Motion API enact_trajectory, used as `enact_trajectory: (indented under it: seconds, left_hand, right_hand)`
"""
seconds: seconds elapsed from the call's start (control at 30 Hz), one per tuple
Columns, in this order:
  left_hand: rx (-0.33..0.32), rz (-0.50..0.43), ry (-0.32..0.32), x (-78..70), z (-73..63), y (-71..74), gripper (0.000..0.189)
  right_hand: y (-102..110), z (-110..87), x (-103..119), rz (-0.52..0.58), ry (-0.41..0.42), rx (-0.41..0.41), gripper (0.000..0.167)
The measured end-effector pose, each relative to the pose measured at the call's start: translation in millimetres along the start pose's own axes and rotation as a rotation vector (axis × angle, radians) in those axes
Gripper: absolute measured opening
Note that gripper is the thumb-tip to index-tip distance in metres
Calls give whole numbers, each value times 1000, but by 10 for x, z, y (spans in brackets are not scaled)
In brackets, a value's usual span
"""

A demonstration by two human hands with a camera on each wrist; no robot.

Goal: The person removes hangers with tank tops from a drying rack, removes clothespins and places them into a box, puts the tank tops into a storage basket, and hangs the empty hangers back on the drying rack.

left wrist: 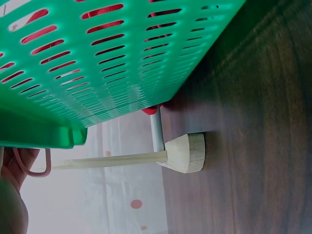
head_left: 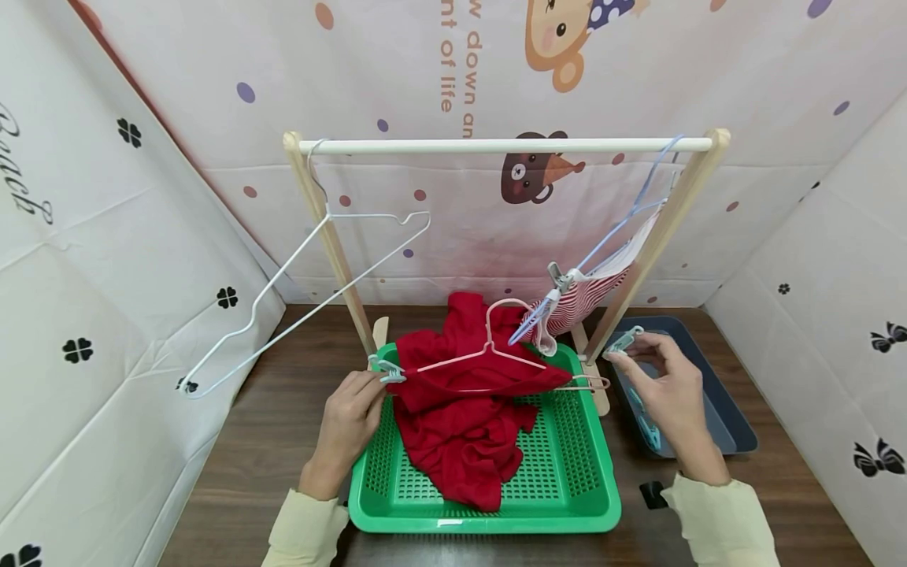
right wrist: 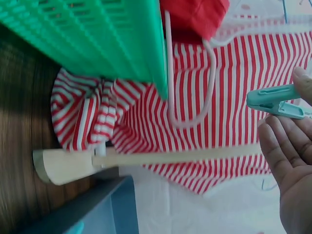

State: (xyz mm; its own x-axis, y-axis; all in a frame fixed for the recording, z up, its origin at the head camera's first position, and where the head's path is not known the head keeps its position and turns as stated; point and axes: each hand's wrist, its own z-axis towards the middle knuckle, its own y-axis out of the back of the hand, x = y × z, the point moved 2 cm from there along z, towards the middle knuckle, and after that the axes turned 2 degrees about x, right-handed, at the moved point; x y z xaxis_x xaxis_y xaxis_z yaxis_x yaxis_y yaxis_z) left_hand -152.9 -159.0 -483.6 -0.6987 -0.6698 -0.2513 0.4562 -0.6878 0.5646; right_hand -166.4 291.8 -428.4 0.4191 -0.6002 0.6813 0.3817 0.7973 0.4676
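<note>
Spread over a pink hanger (head_left: 489, 346) is a red garment (head_left: 460, 449), which droops into the green basket (head_left: 485, 524). My left hand (head_left: 350, 413) grips the hanger's left end, where a pale teal clothespin (head_left: 391, 372) sits at the cloth's edge. In the left wrist view, the hanger's end loop (left wrist: 47, 163) shows beside my fingers, mostly hidden. To the right of the basket, my right hand (head_left: 662, 378) pinches another teal clothespin (right wrist: 273, 97) between thumb and fingers. The hanger's right end loop (head_left: 591, 383) sticks out past the garment.
Behind the basket stands a rack with a white rod (head_left: 482, 146) and wooden legs. A white hanger (head_left: 283, 268) hangs at its left, and a blue hanger (head_left: 631, 213) with a red-striped garment (head_left: 588, 303) at its right. Teal clothespins lie in a dark blue tray (head_left: 733, 409).
</note>
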Motion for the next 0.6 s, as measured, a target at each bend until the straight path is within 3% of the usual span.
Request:
enact_trajectory:
  seconds: [0.27, 0.6]
  left_hand:
    - [-15, -13, 0, 12, -18, -11, 18]
    - [-6, -16, 19, 22, -26, -20, 15]
  right_hand:
    - [127, 18, -155, -176, -83, -44, 43]
    - [220, -1, -303, -326, -129, -13, 43]
